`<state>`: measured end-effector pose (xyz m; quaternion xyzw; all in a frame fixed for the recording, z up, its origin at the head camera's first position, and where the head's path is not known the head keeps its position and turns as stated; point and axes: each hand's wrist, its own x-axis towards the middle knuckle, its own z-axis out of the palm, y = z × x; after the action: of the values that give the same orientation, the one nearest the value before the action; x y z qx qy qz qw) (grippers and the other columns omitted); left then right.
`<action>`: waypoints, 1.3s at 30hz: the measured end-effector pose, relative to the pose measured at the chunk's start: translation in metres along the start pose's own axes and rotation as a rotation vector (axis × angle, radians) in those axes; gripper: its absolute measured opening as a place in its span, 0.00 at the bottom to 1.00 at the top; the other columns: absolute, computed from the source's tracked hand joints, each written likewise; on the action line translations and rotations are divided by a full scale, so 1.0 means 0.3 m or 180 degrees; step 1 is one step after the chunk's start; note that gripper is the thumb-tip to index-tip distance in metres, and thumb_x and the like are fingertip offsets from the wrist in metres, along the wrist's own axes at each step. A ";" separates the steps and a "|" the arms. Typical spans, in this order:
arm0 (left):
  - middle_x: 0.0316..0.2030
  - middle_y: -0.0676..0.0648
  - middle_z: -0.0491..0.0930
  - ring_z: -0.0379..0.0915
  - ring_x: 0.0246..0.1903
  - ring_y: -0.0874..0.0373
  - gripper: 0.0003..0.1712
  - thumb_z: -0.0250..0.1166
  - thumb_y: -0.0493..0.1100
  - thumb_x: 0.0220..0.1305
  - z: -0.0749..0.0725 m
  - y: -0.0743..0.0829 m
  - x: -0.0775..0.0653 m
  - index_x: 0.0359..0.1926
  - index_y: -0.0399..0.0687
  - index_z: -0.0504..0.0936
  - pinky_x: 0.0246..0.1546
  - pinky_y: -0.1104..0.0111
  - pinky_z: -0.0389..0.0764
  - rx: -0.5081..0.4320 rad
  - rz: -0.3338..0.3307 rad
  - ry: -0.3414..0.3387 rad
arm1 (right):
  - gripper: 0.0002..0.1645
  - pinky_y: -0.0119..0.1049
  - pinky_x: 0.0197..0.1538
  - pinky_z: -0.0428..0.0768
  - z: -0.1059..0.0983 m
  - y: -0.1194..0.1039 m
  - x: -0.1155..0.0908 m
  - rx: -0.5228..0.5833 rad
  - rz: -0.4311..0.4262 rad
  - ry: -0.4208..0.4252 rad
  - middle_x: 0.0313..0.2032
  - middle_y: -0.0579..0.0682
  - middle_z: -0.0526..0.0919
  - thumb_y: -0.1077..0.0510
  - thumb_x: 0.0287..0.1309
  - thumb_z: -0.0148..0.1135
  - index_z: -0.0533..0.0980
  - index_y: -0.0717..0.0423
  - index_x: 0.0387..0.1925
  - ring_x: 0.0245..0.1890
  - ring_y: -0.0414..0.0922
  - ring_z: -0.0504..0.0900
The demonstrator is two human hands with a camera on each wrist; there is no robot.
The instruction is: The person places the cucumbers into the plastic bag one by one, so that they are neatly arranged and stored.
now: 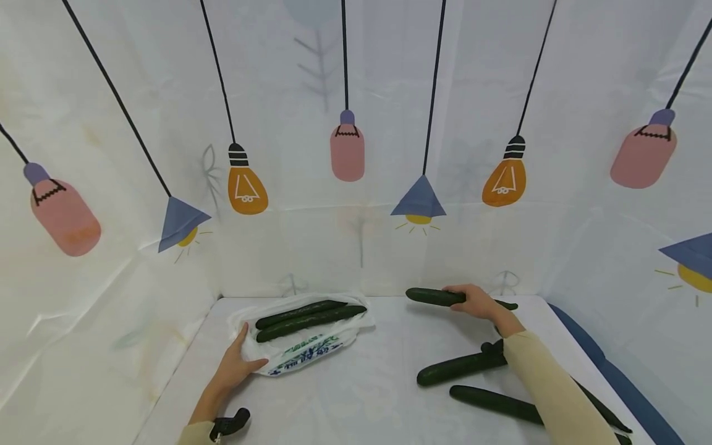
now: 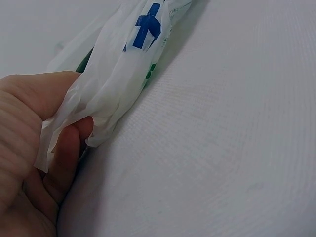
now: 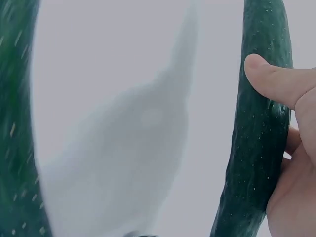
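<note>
A white plastic bag [image 1: 356, 334] with blue and green print lies on the left of the table in the head view, with two cucumbers [image 1: 311, 322] side by side in its mouth. My left hand [image 1: 232, 366] holds the bag's near left edge. In the left wrist view, the thumb is over the bag [image 2: 116, 81] and curled fingers are beneath it. At the table's back right, my right hand [image 1: 475, 301] grips a dark green cucumber [image 1: 431, 296] around its middle. The right wrist view has the thumb lying across this cucumber [image 3: 256, 143].
Nearer on the right lie more cucumbers, one [image 1: 450, 371] pointing left and another [image 1: 495, 402] below it, partly hidden by my right sleeve [image 1: 556, 389]. Another cucumber [image 1: 603, 405] is near the right edge. A white curtain [image 1: 300, 247] printed with lamps hangs behind the white table [image 1: 378, 395].
</note>
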<state>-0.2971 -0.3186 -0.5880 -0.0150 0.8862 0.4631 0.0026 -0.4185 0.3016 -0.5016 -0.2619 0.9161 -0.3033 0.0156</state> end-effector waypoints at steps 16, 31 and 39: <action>0.74 0.32 0.39 0.33 0.71 0.34 0.68 0.77 0.45 0.50 0.010 0.021 0.000 0.76 0.41 0.35 0.67 0.42 0.42 0.0031 0.0028 0.0005 | 0.29 0.54 0.53 0.75 0.033 -0.214 0.063 0.0053 -0.0555 -0.0049 0.57 0.60 0.77 0.62 0.58 0.68 0.74 0.61 0.61 0.56 0.58 0.75; 0.74 0.31 0.40 0.33 0.71 0.33 0.67 0.76 0.41 0.50 0.014 0.024 -0.009 0.76 0.40 0.36 0.67 0.42 0.43 -0.0030 0.0022 0.0025 | 0.28 0.51 0.56 0.74 0.133 -0.328 0.115 0.0100 -0.0778 -0.0196 0.58 0.54 0.78 0.60 0.58 0.68 0.75 0.58 0.61 0.58 0.55 0.75; 0.72 0.27 0.41 0.35 0.71 0.32 0.64 0.72 0.33 0.49 0.023 0.037 -0.016 0.76 0.39 0.36 0.67 0.42 0.43 -0.0095 0.0017 0.0168 | 0.28 0.50 0.57 0.74 0.187 -0.424 0.174 0.0140 -0.0930 -0.0274 0.58 0.52 0.78 0.57 0.59 0.68 0.75 0.58 0.61 0.58 0.52 0.75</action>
<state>-0.2925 -0.3064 -0.5826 -0.0249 0.8789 0.4758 -0.0222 -0.3932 0.1591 -0.4687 -0.4047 0.8598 -0.3109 0.0164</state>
